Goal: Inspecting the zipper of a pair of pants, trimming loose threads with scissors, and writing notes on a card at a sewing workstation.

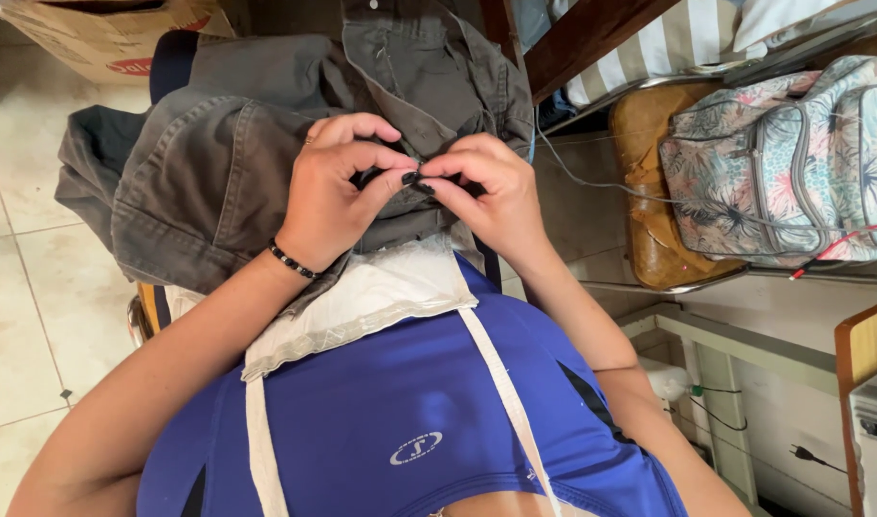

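A grey-green garment [218, 163] lies bunched in front of me, draped over a seat. My left hand [338, 187] and my right hand [486, 196] meet over its front, fingertips pinched together on a fold of the fabric near the collar and placket [410, 86]. A beaded bracelet circles my left wrist. Any small item held between the fingertips is hidden. A white padded cloth [381, 292] with white straps lies over my blue top, just under the hands.
A floral backpack [792, 163] rests on a wooden chair [649, 153] at the right. A cardboard box [103, 38] stands at the upper left on the tiled floor [27, 287]. A white cable [591, 182] trails beside the chair, and white furniture [735, 345] is at lower right.
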